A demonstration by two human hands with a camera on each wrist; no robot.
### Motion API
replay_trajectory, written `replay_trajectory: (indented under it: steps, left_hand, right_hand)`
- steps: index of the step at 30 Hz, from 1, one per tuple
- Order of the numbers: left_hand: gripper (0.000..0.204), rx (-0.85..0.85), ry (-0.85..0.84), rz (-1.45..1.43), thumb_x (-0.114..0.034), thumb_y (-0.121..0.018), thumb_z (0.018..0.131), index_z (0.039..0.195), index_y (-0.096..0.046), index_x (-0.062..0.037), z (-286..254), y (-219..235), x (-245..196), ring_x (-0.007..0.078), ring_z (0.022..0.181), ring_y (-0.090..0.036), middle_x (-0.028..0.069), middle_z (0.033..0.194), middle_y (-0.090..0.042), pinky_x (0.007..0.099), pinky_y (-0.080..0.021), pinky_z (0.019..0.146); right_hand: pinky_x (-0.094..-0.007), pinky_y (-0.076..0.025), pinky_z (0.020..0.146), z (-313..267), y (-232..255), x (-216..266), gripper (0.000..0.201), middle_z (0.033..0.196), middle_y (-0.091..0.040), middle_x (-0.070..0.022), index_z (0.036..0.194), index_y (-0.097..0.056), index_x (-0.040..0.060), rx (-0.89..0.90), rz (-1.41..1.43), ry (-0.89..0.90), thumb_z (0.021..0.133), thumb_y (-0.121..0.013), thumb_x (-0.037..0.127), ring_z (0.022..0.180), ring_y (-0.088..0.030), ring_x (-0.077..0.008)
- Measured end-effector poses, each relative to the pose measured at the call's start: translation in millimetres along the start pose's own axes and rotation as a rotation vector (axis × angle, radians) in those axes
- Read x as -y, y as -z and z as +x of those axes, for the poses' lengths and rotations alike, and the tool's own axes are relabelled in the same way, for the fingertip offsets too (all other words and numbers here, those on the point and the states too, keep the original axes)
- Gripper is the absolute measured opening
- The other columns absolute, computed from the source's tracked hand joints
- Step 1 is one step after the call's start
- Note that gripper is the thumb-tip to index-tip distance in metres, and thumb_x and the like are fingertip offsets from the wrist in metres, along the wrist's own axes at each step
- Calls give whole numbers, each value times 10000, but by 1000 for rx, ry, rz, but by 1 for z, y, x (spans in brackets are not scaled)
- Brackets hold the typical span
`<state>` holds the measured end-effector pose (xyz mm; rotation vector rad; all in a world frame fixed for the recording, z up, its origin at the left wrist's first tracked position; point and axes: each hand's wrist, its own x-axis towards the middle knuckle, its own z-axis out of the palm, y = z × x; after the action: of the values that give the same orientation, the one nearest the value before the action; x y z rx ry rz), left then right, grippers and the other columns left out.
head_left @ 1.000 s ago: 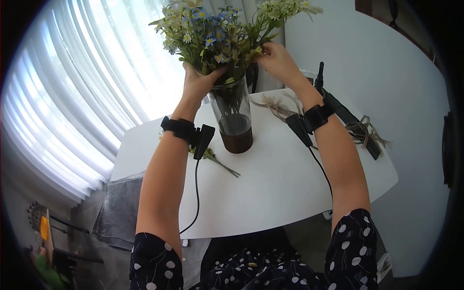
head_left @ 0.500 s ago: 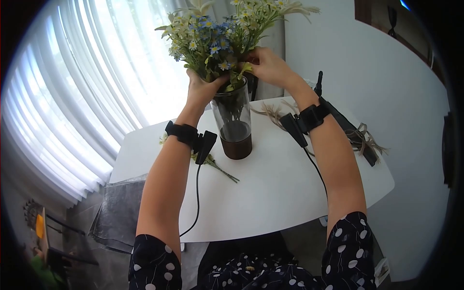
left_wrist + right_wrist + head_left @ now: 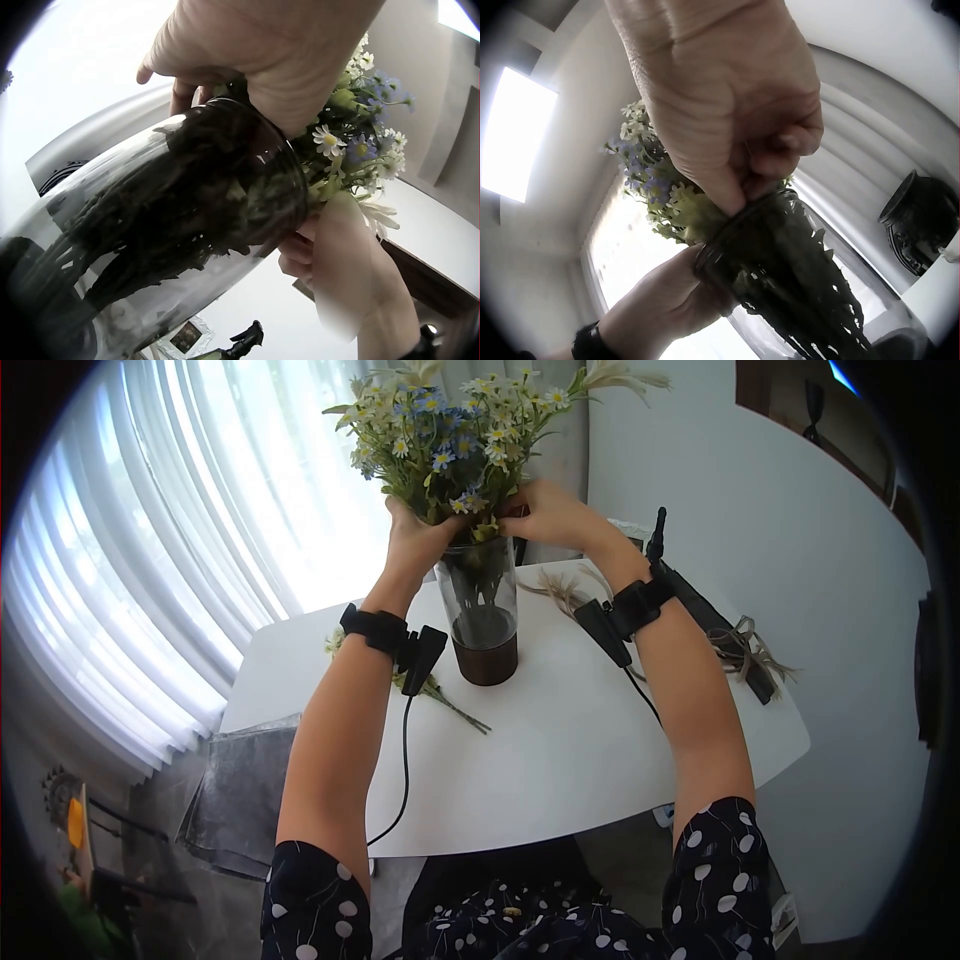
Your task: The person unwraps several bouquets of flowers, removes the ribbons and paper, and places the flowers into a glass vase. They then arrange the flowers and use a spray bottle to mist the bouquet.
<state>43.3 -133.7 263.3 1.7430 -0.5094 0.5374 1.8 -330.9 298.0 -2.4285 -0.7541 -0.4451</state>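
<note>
A clear glass vase with a dark brown base stands on the white table, holding a bouquet of white and blue daisy-like flowers. Its stems show dark through the glass. My left hand grips the bouquet at the left of the vase mouth, thumb across the front and fingers partly hidden behind leaves. On the right side, my right hand has its fingers curled at the rim, pinching flower stems just above the glass. A larger pale bloom sticks out to the right.
A cut flower sprig lies on the white table near my left forearm. Dried beige stems and a long black object lie to the right. Sheer curtains hang behind. Cables trail from both wrist cameras.
My right hand has moved down and left to the vase rim, and the flowers on that side now sit closer into the bouquet. My left hand has stayed at the vase mouth.
</note>
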Motion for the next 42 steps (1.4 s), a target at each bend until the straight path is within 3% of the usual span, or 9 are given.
replay_trajectory:
  steps: [8, 13, 15, 17, 19, 21, 27, 33, 42]
  left_hand:
    - [1051, 107, -32, -155, -236, -770, 733, 1364, 19, 58, -26, 8, -6, 303, 1146, -493, 258, 1242, -433, 366, -432, 949]
    - [1041, 40, -102, -46, -350, -702, 805, 1413, 63, 10, -79, 32, 24, 288, 1097, -522, 256, 1229, -446, 368, -470, 875]
    - [848, -27, 76, -22, -284, -640, 866, 1421, -67, 5, -106, 47, 32, 193, 981, -579, 195, 1160, -523, 310, -490, 818]
    - [577, -135, 303, -74, -285, -593, 896, 1315, -358, 34, -130, 57, 49, 156, 850, -609, 159, 1109, -555, 256, -503, 693]
    - [485, -128, 457, -136, -271, -569, 907, 1247, -428, 44, -152, 71, 73, 165, 808, -621, 158, 1070, -578, 252, -514, 666]
    - [460, -134, 553, -210, -264, -559, 909, 1229, -441, 44, -171, 77, 84, 171, 797, -624, 159, 1054, -588, 260, -519, 668]
    - [392, -83, 731, -410, -224, -527, 918, 1176, -467, 66, -190, 83, 97, 191, 736, -630, 171, 1024, -608, 284, -540, 639]
    - [322, 23, 870, -432, -174, -463, 929, 1070, -521, 109, -194, 75, 91, 196, 618, -631, 178, 961, -636, 291, -564, 572]
    - [301, 52, 670, -511, -261, -471, 965, 1056, -576, 6, -197, 68, 83, 75, 528, -474, -5, 689, -499, 213, -386, 480]
  right_hand:
    - [-297, -480, 691, -28, -19, -5, 388, 925, -651, -99, 1086, -605, -25, -106, 478, -195, 800, -639, 235, 773, -588, -154]
    - [-195, -448, 630, -67, -68, -8, 274, 894, -593, -60, 1042, -512, -55, -637, 844, -106, 868, -615, 130, 747, -553, -67]
    - [-184, -435, 614, -83, -84, 10, 191, 847, -590, -22, 996, -541, -28, -595, 900, -101, 884, -604, 113, 725, -544, -45]
    - [-180, -421, 596, -94, -96, 24, 151, 785, -583, 14, 958, -576, -12, -263, 779, -160, 883, -600, 117, 709, -539, -32]
    - [-191, -374, 556, -97, -117, 33, 159, 729, -559, 17, 929, -586, 5, -101, 683, -140, 888, -594, 159, 629, -477, -41]
    - [-218, -405, 594, -97, -132, 41, 186, 722, -570, 5, 903, -614, -1, 297, 421, -147, 869, -616, 182, 667, -499, -60]
    - [-334, -443, 559, -98, -187, 30, 318, 616, -605, -90, 864, -622, 11, 337, 78, -160, 794, -648, 321, 573, -590, -223]
    - [-307, -431, 528, -96, -204, 25, 288, 625, -611, -90, 869, -605, -10, 424, 181, -229, 810, -638, 270, 547, -573, -178]
    - [-210, -348, 471, -109, -209, 37, 160, 601, -507, 16, 851, -535, -12, 283, 654, -181, 879, -605, 130, 524, -419, -28]
